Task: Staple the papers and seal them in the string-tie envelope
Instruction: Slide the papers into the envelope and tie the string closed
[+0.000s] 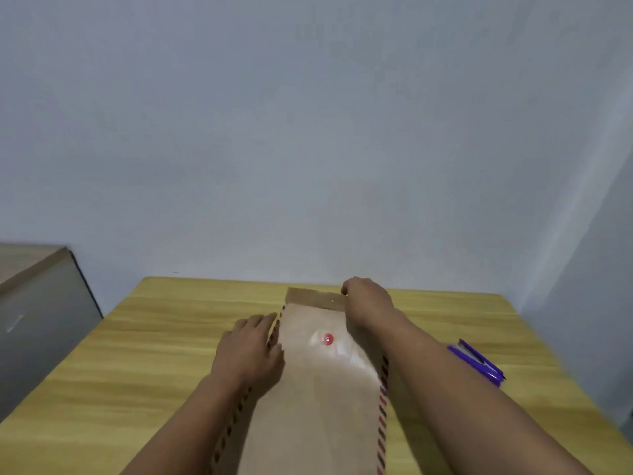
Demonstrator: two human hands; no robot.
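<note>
A brown string-tie envelope (318, 389) with red and dark striped edges lies lengthwise on the wooden table (137, 337). A red button (328, 339) sits on its body, and its flap (308, 298) points away from me at the far end. My left hand (248, 351) rests flat on the envelope's left edge, fingers extended. My right hand (366, 299) is at the flap's right end, fingers curled down on the flap edge. A purple stapler (478, 363) lies on the table to the right. The papers are not visible.
A grey-brown cabinet or box (37, 310) stands left of the table. A pale wall rises right behind the table's far edge, with a corner at the right.
</note>
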